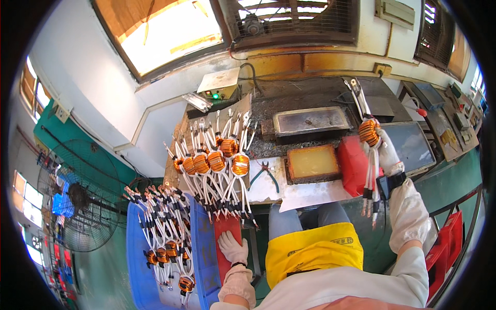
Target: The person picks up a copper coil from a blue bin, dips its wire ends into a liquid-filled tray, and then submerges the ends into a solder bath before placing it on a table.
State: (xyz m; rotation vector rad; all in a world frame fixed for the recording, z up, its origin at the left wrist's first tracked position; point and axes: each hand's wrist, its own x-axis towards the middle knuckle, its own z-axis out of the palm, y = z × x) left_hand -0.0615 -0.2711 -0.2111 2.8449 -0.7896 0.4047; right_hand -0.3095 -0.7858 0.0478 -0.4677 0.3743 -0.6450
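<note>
My gloved right hand (388, 153) is closed on a copper-wound toroidal coil (369, 133), held up at the right of the bench. White leads run from the coil both up and down; the lower ones have black bands and bare copper ends. Behind them stands a red box (349, 157). My gloved left hand (232, 249) lies flat with extended fingers on a red surface (222, 227) beside a blue bin (205, 253). Similar coils with white leads fill part of that bin. On the bench at left, several more coils (216, 161) lie in a row.
A tray of yellowish material (312, 163) sits in front of a metal-rimmed rectangular pot (310, 122) with a silvery surface. Pliers (265, 176) lie on white paper. A box with a green light (219, 93) is at the back. A large fan (77, 196) stands left.
</note>
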